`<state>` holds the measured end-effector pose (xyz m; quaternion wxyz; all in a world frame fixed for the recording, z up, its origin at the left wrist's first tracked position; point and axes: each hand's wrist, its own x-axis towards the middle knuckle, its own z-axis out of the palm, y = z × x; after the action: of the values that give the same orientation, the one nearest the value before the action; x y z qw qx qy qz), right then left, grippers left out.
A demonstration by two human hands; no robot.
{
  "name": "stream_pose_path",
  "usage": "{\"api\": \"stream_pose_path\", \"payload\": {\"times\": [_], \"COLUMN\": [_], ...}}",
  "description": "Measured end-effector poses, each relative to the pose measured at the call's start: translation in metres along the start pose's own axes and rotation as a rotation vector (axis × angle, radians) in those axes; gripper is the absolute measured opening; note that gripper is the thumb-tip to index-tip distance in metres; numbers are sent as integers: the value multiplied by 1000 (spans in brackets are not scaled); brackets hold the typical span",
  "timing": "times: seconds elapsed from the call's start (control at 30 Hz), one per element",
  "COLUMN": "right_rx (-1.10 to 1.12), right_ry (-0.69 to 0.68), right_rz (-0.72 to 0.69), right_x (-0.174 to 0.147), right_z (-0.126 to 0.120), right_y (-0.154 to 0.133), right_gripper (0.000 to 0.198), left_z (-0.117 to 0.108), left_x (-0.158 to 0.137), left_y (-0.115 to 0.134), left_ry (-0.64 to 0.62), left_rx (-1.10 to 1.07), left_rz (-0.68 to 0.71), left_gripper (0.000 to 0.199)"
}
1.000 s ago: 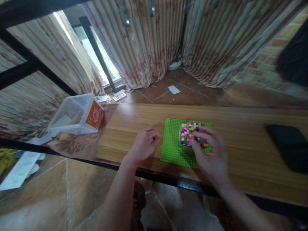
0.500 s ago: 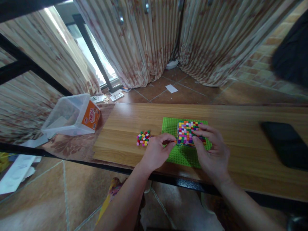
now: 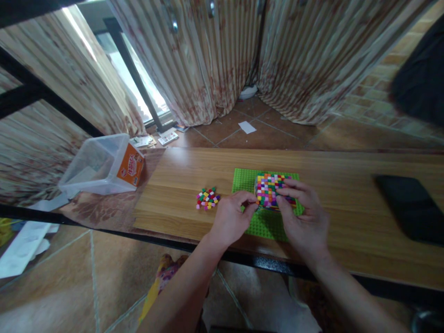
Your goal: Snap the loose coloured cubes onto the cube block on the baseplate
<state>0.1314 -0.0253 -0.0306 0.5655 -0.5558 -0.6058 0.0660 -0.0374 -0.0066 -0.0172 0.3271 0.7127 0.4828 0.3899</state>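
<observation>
A block of small multicoloured toy bricks (image 3: 268, 187) stands on a green studded baseplate (image 3: 268, 227). At its near left corner my left hand (image 3: 231, 215) is closed in a pinch, thumb and forefinger holding a tiny orange brick (image 3: 257, 202) against the block's edge. My right hand (image 3: 307, 217) grips the block from the right, its thumb and fingers on the top and right side, covering part of it. Left of my left hand lies a loose pile of small coloured bricks (image 3: 207, 199) on the wooden table (image 3: 173, 203).
A dark phone-like slab (image 3: 411, 208) lies at the table's right. Beyond the left end stands a clear plastic bin (image 3: 100, 166) with an orange label. Striped curtains (image 3: 208, 60) hang behind, and a white paper (image 3: 247, 127) lies on the tiled floor.
My left hand has moved slightly right, bringing the orange brick from beside the block to its near left corner. The right hand stays on the block.
</observation>
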Motion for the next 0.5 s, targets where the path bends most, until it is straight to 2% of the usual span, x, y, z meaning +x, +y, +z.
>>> {"api": "stream_pose_path", "payload": {"times": [0.27,0.5], "right_rx": [-90,-182], "right_ry": [-76,-77], "right_rz": [-59,-125], "right_x": [-3,-8], "right_z": [0,8], "right_y": [-3,-4], "right_gripper": [13,28], "left_z": [4,6], "left_x": [-1,-2], "left_y": [-1,-2], "left_ry": [12,-9], "left_rx": [31,71], "left_rz": [12,-2], "left_gripper": [11,27]}}
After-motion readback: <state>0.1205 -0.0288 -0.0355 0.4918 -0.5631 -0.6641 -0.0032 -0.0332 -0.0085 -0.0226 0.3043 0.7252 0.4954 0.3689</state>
